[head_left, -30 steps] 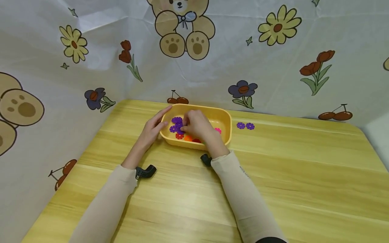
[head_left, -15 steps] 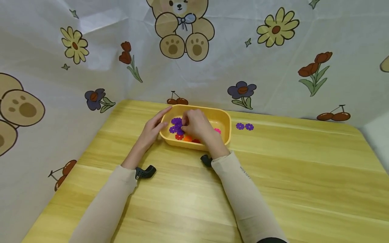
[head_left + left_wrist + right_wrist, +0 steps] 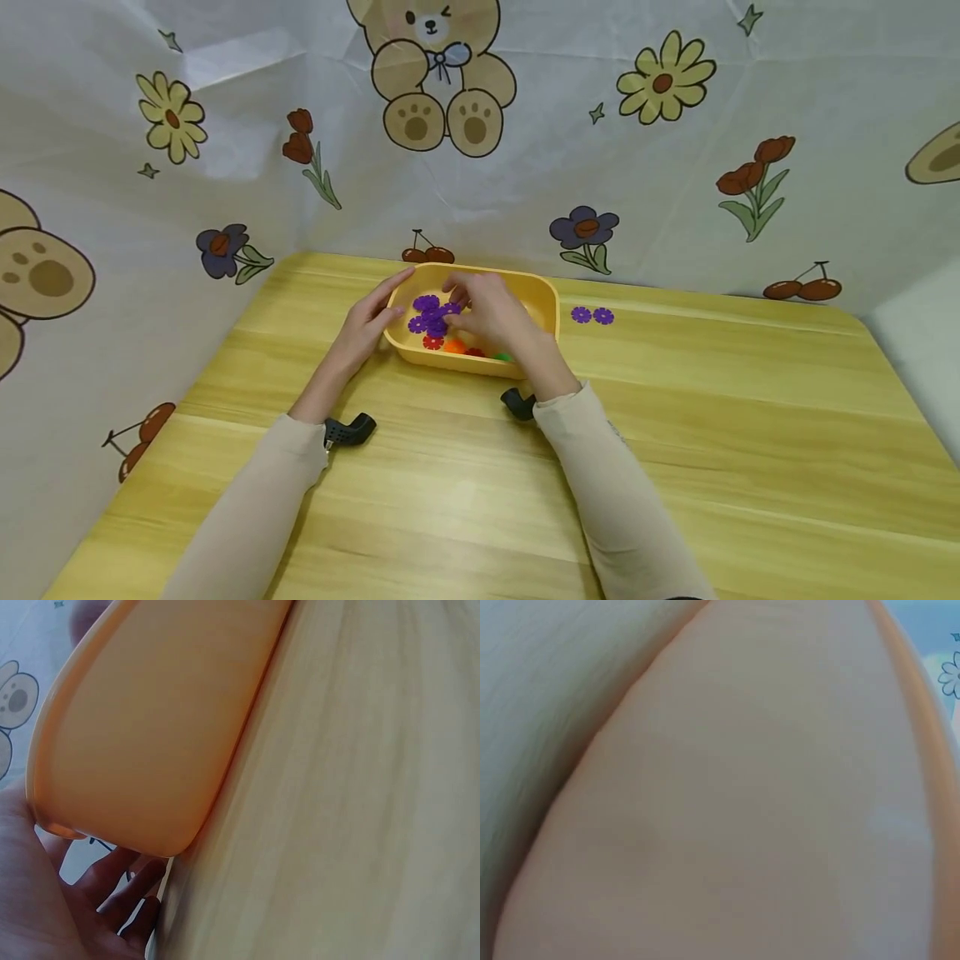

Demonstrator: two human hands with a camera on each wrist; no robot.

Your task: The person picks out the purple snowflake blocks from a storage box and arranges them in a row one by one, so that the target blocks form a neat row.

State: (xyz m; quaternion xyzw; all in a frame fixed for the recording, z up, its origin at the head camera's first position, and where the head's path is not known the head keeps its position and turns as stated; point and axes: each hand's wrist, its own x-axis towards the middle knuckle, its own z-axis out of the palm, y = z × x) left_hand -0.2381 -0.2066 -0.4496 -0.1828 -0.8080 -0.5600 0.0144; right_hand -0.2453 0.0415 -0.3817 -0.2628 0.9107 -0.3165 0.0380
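A yellow plastic tub (image 3: 480,363) stands at the back of the table in the head view. My left hand (image 3: 365,327) holds its left end, thumb at the rim; in the left wrist view the left hand's fingers (image 3: 112,892) bend along the outside of the orange-looking tub wall (image 3: 150,735). My right hand (image 3: 495,312) reaches into the tub, thumb and fingers parted over a pile of purple flower-shaped discs (image 3: 429,313). A red disc (image 3: 432,342) and an orange piece (image 3: 454,346) lie in front of the pile. Only the tub's blurred outer wall (image 3: 742,787) fills the right wrist view.
Two purple discs (image 3: 592,316) lie side by side on the wooden table (image 3: 675,417), right of the tub. A patterned cloth (image 3: 525,192) hangs behind the table. Dark wrist devices (image 3: 351,430) jut from both sleeves.
My right hand's thumb and fingers have parted over the purple discs, and a green piece now shows by the tub's front wall. My left hand stays on the tub. The head view has shifted slightly.
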